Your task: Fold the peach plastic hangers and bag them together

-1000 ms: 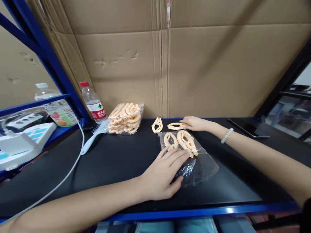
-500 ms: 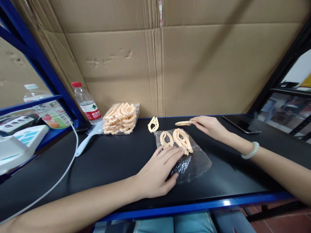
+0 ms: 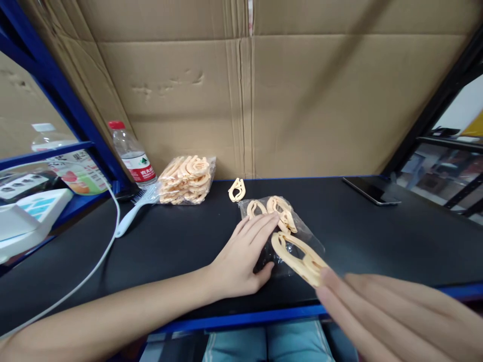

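Note:
My right hand [image 3: 392,306], close to the camera at lower right, pinches one end of a beige folding hanger [image 3: 292,257], folded into an oval loop. This hanger is held up in front of the clear plastic bag [image 3: 307,236]. My left hand [image 3: 243,256] lies palm down on the bag with its fingers stretched out, gripping nothing. Beyond its fingertips, more folded beige hangers [image 3: 282,211] lie at the bag, partly covered by the hand; whether they are inside it I cannot tell. Another folded hanger [image 3: 237,190] rests alone on the black table behind.
At the back left stands a full clear pack of beige hangers [image 3: 186,180] beside a red-capped water bottle [image 3: 134,156]. A light blue brush [image 3: 136,211] and a white cable [image 3: 109,246] lie left. A phone [image 3: 370,190] lies back right; cardboard [image 3: 320,100] walls the rear.
My right hand has brought the hanger from the back of the table toward the camera, to above the front right of the bag. My left hand has stayed on the bag.

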Demonstrator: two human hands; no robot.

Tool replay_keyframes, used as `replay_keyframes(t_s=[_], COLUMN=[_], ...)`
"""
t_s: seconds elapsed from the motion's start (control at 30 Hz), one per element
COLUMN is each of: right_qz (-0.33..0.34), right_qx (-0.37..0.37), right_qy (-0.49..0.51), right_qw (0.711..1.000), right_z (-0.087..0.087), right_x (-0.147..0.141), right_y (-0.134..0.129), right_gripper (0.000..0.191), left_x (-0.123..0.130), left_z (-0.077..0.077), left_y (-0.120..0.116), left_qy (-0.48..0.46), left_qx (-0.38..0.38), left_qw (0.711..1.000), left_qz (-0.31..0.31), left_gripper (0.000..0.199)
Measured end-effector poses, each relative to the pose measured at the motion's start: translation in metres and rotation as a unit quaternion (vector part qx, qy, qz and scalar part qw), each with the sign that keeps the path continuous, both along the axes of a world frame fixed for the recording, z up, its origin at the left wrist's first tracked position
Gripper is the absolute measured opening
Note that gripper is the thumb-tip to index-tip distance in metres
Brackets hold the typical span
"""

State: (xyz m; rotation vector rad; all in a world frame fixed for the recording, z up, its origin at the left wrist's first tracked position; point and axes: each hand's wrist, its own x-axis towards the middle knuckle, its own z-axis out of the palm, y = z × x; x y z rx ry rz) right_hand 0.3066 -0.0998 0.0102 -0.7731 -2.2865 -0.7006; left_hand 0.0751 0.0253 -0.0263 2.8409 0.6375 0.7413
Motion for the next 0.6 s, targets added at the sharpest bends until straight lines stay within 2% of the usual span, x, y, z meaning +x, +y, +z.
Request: replay_keyframes(t_s=[0.03, 0.07, 0.13, 0.2, 0.3, 0.37, 0.43, 0.5, 0.6], right_qz=[0.016, 0.046, 0.043, 0.017, 0.004, -0.03, -0.059, -0.047, 0.031], right_qx=[0.007, 0.039, 0.09, 0.104, 0.139, 0.123, 0.086, 0.042, -0.032], right_qy=[-0.101, -0.159, -0.207, -0.213, -0.207, -0.207, -0.203, -0.193, -0.121], right_qw=[0.995, 0.985, 0.973, 0.971, 0.968, 0.97, 0.974, 0.979, 0.992], right_z=[0.005, 0.009, 0.013, 0.008, -0.013, -0.025, -0.029, -0.02, 0.011], right_x=[-0.007, -0.015, -0.028, -0.04, -0.053, -0.059, -0.061, -0.058, -0.043], right_y=[0.004, 0.011, 0.031, 0.057, 0.092, 0.104, 0.103, 0.096, 0.097], right_gripper=[0.033, 0.034, 0.034, 0.032, 0.028, 0.025, 0.026, 0.025, 0.026], left_x=[0.0, 0.0, -0.001, -0.001, -0.001, -0.001, -0.001, -0.001, -0.001], left_z=[0.0, -0.001, -0.002, -0.003, -0.004, -0.004, -0.005, -0.004, -0.003], left_y=[0.0, 0.0, 0.0, 0.0, 0.002, 0.003, 0.004, 0.004, 0.002], left_qy=[-0.009, -0.017, -0.027, -0.031, -0.045, -0.063, -0.074, -0.074, -0.055], left_qx=[0.002, 0.004, 0.009, 0.013, 0.013, 0.013, 0.017, 0.019, 0.002], left_qw=[1.0, 1.0, 0.999, 0.999, 0.999, 0.998, 0.997, 0.997, 0.998], left_qz=[-0.004, -0.008, -0.015, -0.023, -0.025, -0.021, -0.021, -0.025, -0.016], left_gripper=[0.082, 0.083, 0.083, 0.083, 0.086, 0.087, 0.085, 0.084, 0.083])
